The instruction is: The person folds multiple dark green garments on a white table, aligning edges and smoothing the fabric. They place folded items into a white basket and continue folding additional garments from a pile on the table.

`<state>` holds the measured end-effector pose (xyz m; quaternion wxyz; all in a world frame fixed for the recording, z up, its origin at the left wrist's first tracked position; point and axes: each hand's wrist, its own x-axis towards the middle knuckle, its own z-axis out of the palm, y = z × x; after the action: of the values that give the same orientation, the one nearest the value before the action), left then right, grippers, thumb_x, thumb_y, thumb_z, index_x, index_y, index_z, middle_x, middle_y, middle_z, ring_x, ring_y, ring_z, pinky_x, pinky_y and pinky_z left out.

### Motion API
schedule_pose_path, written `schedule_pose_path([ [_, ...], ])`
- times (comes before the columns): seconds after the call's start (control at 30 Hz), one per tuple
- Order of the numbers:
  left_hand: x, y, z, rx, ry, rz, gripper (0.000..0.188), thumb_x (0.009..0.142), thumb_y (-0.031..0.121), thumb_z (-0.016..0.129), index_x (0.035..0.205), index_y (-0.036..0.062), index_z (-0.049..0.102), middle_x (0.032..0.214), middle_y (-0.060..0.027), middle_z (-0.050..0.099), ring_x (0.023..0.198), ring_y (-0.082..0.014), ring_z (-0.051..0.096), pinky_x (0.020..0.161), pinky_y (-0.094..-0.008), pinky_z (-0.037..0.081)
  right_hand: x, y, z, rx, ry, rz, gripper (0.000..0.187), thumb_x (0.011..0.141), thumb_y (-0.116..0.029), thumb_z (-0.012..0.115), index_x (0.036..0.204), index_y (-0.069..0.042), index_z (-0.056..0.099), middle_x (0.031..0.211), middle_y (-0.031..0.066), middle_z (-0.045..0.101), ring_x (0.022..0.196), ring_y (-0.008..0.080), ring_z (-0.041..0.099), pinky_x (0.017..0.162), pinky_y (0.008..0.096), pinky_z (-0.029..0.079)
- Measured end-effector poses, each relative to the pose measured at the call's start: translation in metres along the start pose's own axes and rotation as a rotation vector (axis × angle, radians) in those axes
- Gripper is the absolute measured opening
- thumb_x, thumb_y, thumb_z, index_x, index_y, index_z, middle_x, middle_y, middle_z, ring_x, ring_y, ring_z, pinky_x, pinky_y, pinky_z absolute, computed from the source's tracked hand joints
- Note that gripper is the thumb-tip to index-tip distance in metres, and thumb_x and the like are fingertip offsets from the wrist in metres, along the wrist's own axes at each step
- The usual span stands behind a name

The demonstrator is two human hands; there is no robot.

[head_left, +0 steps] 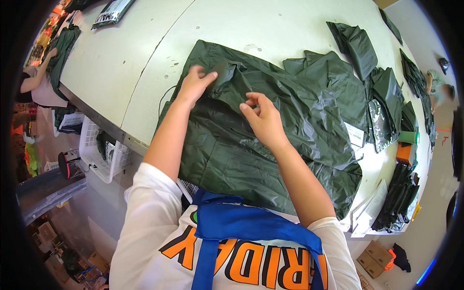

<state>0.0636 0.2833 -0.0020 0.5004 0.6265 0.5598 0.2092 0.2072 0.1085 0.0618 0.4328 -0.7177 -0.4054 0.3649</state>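
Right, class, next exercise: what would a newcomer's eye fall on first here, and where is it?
First, the large dark green cloth, crumpled across the middle of the white table, with the left hand and right hand at its upper part. Next, the blue apron at bottom centre, and the orange lettering just below.

I watched through the left fisheye of a head-worn pair. It looked steeply down over the blue apron onto the white table, upright and close enough that the left hand and right hand sat upper-centre; the wide lens bent the table's edges.
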Motion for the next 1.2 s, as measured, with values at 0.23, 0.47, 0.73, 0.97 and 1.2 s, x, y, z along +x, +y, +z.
schedule_pose_path([
  [0.23,-0.128,0.053,0.012,0.147,0.042,1.445,0.018,0.062,0.001,0.069,0.076,0.0114,0.063,0.083,-0.0038,0.058,0.086,-0.0238,0.057,0.085,-0.0444,0.048,-0.027,-0.024,-0.023,0.638,0.150,0.262,0.041,0.089,-0.027,0.063,0.118,0.000,0.052,0.100,0.0037,0.060,0.086,0.0104,0.054,0.075,0.0265,0.046],
  [0.47,-0.167,0.065,0.007,-0.426,-0.012,0.617,0.056,0.084,0.031,0.066,0.130,0.0053,0.045,0.122,-0.0113,0.054,0.109,-0.0203,0.048,0.097,-0.0360,0.038,-0.064,-0.027,-0.045,0.877,0.055,0.040,0.043,0.081,-0.001,0.053,0.124,0.002,0.049,0.113,0.0062,0.060,0.104,0.0141,0.055,0.092,0.0287,0.041],
  [0.73,-0.159,0.101,-0.003,-0.398,-0.727,0.219,0.059,0.076,0.004,0.073,0.128,0.0015,0.046,0.111,-0.0083,0.060,0.100,-0.0140,0.057,0.088,-0.0282,0.045,-0.094,-0.016,-0.060,0.765,-0.151,0.000,0.056,0.078,0.001,0.055,0.133,0.001,0.043,0.123,0.0084,0.055,0.114,0.0152,0.050,0.100,0.0308,0.036],
  [0.97,-0.189,0.098,0.010,-0.053,-0.182,1.147,0.054,0.063,-0.013,0.064,0.111,0.0091,0.056,0.091,-0.0086,0.061,0.076,-0.0284,0.058,0.065,-0.0344,0.048,-0.090,-0.011,-0.057,0.213,0.343,-0.074,0.031,0.067,0.004,0.072,0.077,-0.006,0.045,0.072,-0.0009,0.048,0.068,0.0124,0.044,0.063,0.0259,0.040],
  [1.2,-0.204,0.105,0.006,0.206,-0.071,0.933,0.054,0.062,-0.004,0.073,0.112,0.0054,0.057,0.087,-0.0084,0.055,0.078,-0.0226,0.054,0.069,-0.0325,0.045,-0.082,-0.019,-0.053,0.062,0.483,-0.320,0.027,0.064,0.008,0.065,0.070,-0.004,0.042,0.070,0.0040,0.044,0.063,0.0194,0.042,0.058,0.0283,0.037],
])
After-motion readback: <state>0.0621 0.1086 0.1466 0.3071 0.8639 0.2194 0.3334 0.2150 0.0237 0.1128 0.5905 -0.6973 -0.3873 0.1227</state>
